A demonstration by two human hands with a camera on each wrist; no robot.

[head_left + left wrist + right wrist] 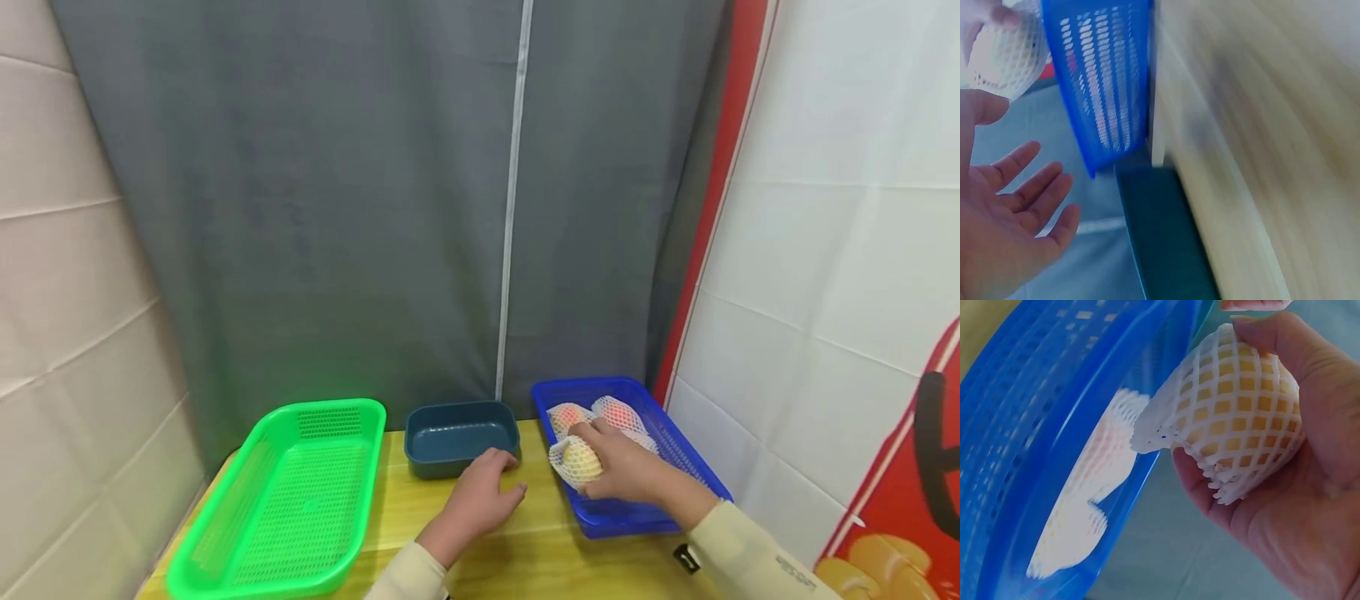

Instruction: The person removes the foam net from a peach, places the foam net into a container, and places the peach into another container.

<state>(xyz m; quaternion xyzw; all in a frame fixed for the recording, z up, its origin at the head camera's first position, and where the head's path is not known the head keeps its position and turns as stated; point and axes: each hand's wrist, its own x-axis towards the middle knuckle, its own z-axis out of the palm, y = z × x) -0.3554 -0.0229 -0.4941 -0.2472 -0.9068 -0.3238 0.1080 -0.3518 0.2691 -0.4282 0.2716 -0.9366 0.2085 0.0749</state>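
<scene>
Your right hand (626, 468) grasps a netted yellow fruit (580, 463), curled round it probably against slipping, over nine o'clock on the blue basket (618, 521). From there, your empty left hand (482, 498) hangs relaxed at eight; other netted fruits (618, 414) lie at one

The fruit (582, 460) in your right hand (628, 468) sits in a matt, rough-textured foam net (1238, 412). Your blue basket (678, 446) at right and green basket (300, 500) at left are perforated, glossy plastic. The dark box (461, 442) between them appears smooth plastic. Your tabletop (405, 517) shows wood grain with slight sheen; the far curtain (337, 208) is matt, creased cloth.
</scene>
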